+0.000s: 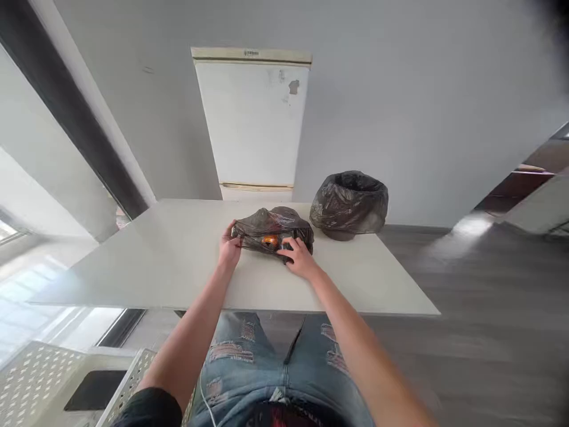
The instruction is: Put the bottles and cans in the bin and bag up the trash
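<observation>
Bag (255,224), dark, thin and crumpled, lies on the pale worktop (178,261), an orange item (269,240) showing at its opening. The left hand (230,244) pinches its edge, fingers nearly closed; the right hand (297,255), half open with curled fingers, touches the opening, whether gripping I cannot tell. An upright dark-lined bin (349,207) stands just beside, rightward.
</observation>
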Motion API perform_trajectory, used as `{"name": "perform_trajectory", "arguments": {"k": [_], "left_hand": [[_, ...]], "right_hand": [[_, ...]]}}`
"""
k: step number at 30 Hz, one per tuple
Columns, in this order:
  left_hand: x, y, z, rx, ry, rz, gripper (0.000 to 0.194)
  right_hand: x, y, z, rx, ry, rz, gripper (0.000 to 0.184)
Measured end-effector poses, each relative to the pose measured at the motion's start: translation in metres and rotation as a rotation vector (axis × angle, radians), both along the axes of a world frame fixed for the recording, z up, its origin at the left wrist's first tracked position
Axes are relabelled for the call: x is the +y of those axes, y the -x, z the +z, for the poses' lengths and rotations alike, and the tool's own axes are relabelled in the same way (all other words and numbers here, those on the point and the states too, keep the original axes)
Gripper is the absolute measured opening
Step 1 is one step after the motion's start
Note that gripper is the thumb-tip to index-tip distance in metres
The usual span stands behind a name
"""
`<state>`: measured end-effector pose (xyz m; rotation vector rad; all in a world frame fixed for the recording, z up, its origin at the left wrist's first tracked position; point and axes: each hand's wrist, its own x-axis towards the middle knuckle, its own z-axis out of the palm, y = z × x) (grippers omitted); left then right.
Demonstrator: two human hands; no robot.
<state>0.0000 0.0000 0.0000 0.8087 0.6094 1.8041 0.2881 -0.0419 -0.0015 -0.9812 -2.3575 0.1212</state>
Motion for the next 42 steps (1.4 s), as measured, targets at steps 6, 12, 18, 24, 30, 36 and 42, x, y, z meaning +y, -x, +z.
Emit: {"name": "perform_trajectory", "arguments": {"k": [6, 12, 18, 24, 30, 36, 42], "left_hand": [[0.004, 0.002, -0.002, -0.013, 0.036, 0.033, 0.075], [0.007, 0.004, -0.008, 0.023, 0.052, 0.077, 0.074], [0.008, 0.005, -0.011, 0.029, 0.075, 0.118, 0.066], [0.009, 0.003, -0.010, 0.007, 0.087, 0.143, 0.060], [0.010, 0.005, -0.014, 0.027, 0.124, 0.192, 0.040], [0.011, 0.003, -0.016, 0.052, 0.174, 0.208, 0.032], [0.010, 0.000, -0.011, 0.102, 0.209, 0.213, 0.029]], "right_hand": [[0.002, -0.003, -0.004, 0.132, 0.019, 0.096, 0.052], [-0.005, -0.004, 0.003, 0.159, 0.073, 0.119, 0.050], [-0.006, 0.000, 0.005, 0.124, 0.046, 0.026, 0.038], [-0.006, 0.002, 0.003, 0.122, -0.041, -0.065, 0.028], [-0.007, 0.002, 0.008, 0.139, -0.292, -0.088, 0.023], [-0.006, 0.000, 0.016, 0.322, -0.592, -0.194, 0.032], [-0.030, 0.005, 0.066, 0.612, -0.676, -0.354, 0.036]]}}
